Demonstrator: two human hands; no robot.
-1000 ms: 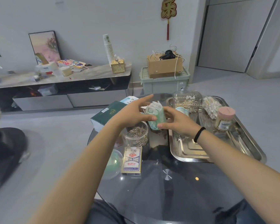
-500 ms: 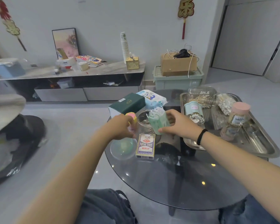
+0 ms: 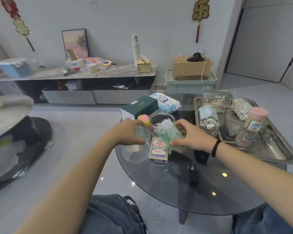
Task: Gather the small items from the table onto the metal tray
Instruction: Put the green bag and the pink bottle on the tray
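Observation:
My right hand (image 3: 191, 136) grips a mint-green pack of white floss picks (image 3: 167, 134), held tilted just above the glass table. Around a small clear bottle with a yellow and pink cap (image 3: 143, 120) my left hand (image 3: 125, 132) is closed. Below both hands lies a box of playing cards (image 3: 158, 149), beside a clear round lid (image 3: 135, 153). Behind the pack stands a clear jar (image 3: 161, 119). At the right, the metal tray (image 3: 277, 152) holds a cotton-swab cup (image 3: 208, 117), a clear swab box (image 3: 216, 100), a bag of swabs (image 3: 240, 107) and a pink-lidded jar (image 3: 255, 120).
A dark green box (image 3: 139, 106) and a pack of wipes (image 3: 166, 102) sit at the table's far edge. The round glass table (image 3: 201, 186) ends close to my knees. Beyond it are a low cabinet (image 3: 74, 76) and a cardboard box on a green bin (image 3: 191, 81).
My left hand left the green pack, moved down and left, and closed on the yellow-capped bottle. My right hand kept the pack and brought it lower, over the playing cards.

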